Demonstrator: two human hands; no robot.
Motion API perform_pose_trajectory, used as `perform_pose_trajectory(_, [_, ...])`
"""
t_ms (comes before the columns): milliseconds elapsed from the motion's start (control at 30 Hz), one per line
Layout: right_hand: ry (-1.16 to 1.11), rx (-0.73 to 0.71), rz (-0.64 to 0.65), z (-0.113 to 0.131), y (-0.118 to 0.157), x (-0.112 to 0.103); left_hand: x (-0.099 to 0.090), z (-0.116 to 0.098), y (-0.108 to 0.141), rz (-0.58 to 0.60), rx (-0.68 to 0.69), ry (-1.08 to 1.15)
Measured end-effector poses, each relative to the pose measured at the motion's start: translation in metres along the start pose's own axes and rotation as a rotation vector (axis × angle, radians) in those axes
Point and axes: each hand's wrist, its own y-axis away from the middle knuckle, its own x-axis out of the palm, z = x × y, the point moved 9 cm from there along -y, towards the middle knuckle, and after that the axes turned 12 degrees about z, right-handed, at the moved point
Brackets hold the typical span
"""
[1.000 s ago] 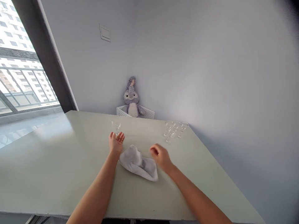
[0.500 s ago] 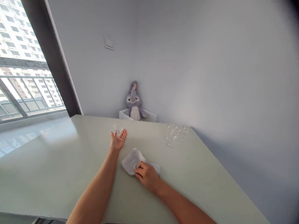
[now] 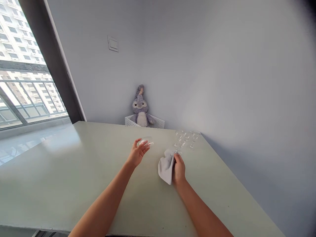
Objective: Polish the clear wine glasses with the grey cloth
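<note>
Holding seems the step, the left hand [image 3: 138, 154] loosely curled round a glass [image 3: 148, 143], the right hand [image 3: 179, 168] closed on a cloth [image 3: 166, 168], the next move likely calling for gentle pressure.

the left forearm [image 3: 112, 194] and right forearm [image 3: 198, 205] are bare, 2 smooth shapes tapering to narrower wrists [image 3: 130, 165]; left hand [image 3: 137, 155] and right hand [image 3: 180, 169] are ungloved.

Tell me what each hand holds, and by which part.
Left hand: a clear drinking glass; the exact part gripped can't be told. Right hand: a pale cloth, by its right edge.
</note>
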Motion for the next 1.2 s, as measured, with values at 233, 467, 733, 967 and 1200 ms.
perform_pose_trajectory(233, [-0.003,0.041,0.494,0.011,0.027,0.068,0.026,0.031,0.019,0.074,-0.047,-0.124])
perform_pose_trajectory(467, [0.182,0.084,0.642,-0.008,0.029,0.073,0.042,0.035,0.026,0.220,-0.147,-0.347])
perform_pose_trajectory(733, [-0.273,0.329,0.498,-0.035,0.015,0.061,0.047,0.035,0.027,0.309,-0.197,-0.537])
perform_pose_trajectory(967, [0.137,0.081,0.562,-0.023,0.027,0.066,0.027,0.036,0.024,0.153,-0.263,-0.612])
perform_pose_trajectory(1200, [-0.097,0.244,0.442,-0.031,0.017,0.055,0.031,0.042,0.027,0.235,-0.284,-0.630])
